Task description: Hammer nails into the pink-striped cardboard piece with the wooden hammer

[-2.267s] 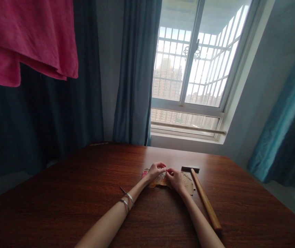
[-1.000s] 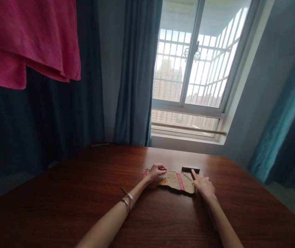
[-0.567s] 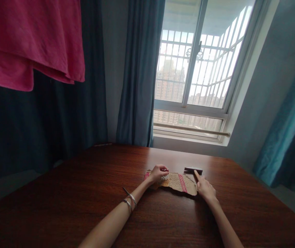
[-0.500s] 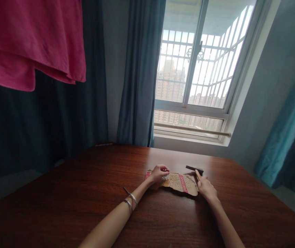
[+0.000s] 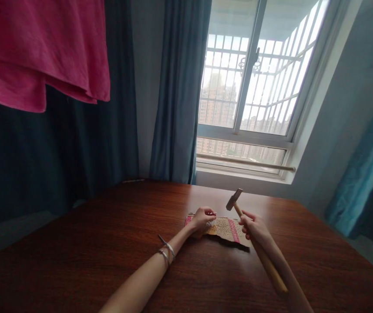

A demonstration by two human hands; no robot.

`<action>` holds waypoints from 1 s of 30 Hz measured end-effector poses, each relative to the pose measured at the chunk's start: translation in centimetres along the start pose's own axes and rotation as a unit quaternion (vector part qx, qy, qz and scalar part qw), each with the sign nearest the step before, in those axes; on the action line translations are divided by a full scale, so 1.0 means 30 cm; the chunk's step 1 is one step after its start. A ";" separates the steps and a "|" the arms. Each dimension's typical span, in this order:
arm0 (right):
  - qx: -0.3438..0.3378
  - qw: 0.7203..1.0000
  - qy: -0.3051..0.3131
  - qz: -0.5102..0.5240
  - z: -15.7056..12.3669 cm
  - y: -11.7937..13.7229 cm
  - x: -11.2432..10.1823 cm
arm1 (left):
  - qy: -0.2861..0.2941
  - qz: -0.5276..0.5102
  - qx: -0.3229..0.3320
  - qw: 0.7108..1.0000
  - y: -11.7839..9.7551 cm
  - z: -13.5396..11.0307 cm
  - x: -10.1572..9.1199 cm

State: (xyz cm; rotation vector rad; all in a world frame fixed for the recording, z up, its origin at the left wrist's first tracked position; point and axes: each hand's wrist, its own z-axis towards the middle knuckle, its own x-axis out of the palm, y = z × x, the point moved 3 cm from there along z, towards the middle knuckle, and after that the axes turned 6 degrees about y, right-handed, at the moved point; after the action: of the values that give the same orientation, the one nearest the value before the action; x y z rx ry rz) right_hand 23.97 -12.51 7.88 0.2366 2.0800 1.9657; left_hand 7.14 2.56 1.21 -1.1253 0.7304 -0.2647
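My right hand (image 5: 254, 227) is wrapped round the wooden handle of a hammer (image 5: 234, 200), whose dark metal head is raised above the table. A piece of cardboard (image 5: 223, 228) lies in front of me, with pink bands, many small dark dots and a ragged near edge. Over its left part, my left hand (image 5: 203, 218) has thumb and forefinger brought together in a pinch. What they hold, if anything, is too small to make out. Small whitish pieces (image 5: 211, 223) show on the cardboard beside these fingers.
The brown wooden table (image 5: 134, 243) extends on all sides of the cardboard. Behind it are a barred window (image 5: 246, 87) and a blue curtain (image 5: 176, 100). A pink cloth (image 5: 42, 52) hangs at the upper left. Another blue curtain (image 5: 359, 182) hangs at the right.
My right hand has lifted the hammer off the right end of the cardboard, and its head has swung up and left. The left hand keeps its place and pinch.
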 end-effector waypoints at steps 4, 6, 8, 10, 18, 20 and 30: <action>-0.003 0.998 0.062 0.019 -0.055 0.049 0.065 | -0.002 0.005 0.028 1.000 0.001 -0.002 -0.001; -0.005 0.997 0.076 0.019 -0.074 0.062 0.086 | -0.005 0.009 0.033 0.999 0.003 -0.001 -0.001; -0.015 0.996 0.086 0.005 -0.085 0.068 0.101 | -0.006 0.009 0.034 0.999 0.004 0.000 -0.001; -0.032 0.995 0.091 -0.019 -0.088 0.067 0.112 | -0.005 0.007 0.033 0.999 0.003 0.000 -0.001; -0.058 0.992 0.088 -0.066 -0.076 0.041 0.136 | -0.003 0.010 -0.004 1.000 -0.020 -0.010 -0.003; -0.058 0.993 0.077 -0.064 -0.085 0.049 0.142 | 0.000 0.010 0.000 1.000 -0.023 -0.009 -0.003; -0.051 0.994 0.092 -0.018 -0.108 0.062 0.160 | 0.001 0.075 -0.020 0.997 -0.034 -0.013 -0.006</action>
State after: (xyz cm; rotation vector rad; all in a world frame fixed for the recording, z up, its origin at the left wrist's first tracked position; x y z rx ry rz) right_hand 18.30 -14.02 9.47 -0.0031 2.0683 2.1360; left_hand 6.91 1.94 2.10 -1.1019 0.8219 -0.1249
